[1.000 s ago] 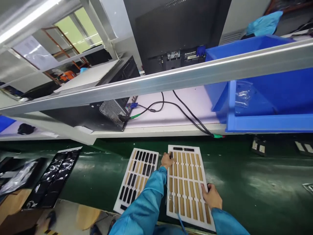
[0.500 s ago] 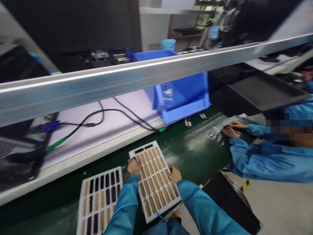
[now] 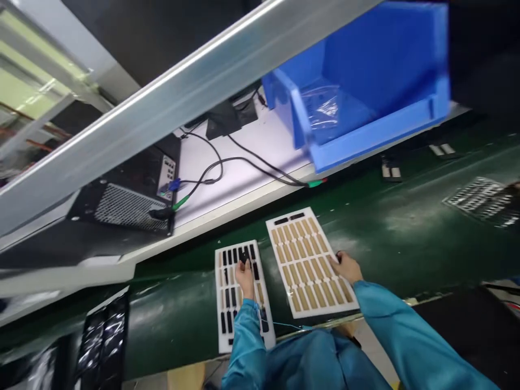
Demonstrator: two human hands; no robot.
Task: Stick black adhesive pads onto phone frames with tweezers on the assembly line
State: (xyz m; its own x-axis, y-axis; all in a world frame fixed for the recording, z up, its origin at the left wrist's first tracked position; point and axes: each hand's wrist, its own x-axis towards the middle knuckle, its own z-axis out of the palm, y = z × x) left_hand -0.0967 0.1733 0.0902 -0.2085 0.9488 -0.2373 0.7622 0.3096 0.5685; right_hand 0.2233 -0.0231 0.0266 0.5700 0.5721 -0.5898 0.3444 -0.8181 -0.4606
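My left hand is over the left white tray, its fingers pinching a small black rectangular piece. Many slots of this tray hold similar black pieces; other slots show tan. At the right edge of the other white tray is my right hand, fingers closed, with a small dark thing at the fingertips that I cannot make out clearly. That tray shows rows of tan slots and two black pieces at its far end.
Both trays lie on a green bench surface. Behind are a white shelf with cables, a blue bin and a metal rail. A black computer case stands left. Black packs lie at left, a sheet of small parts at right.
The view has swung left and down. My left hand has moved from the right tray to the left tray and now shows a black piece. My right hand stays at the right tray's edge.
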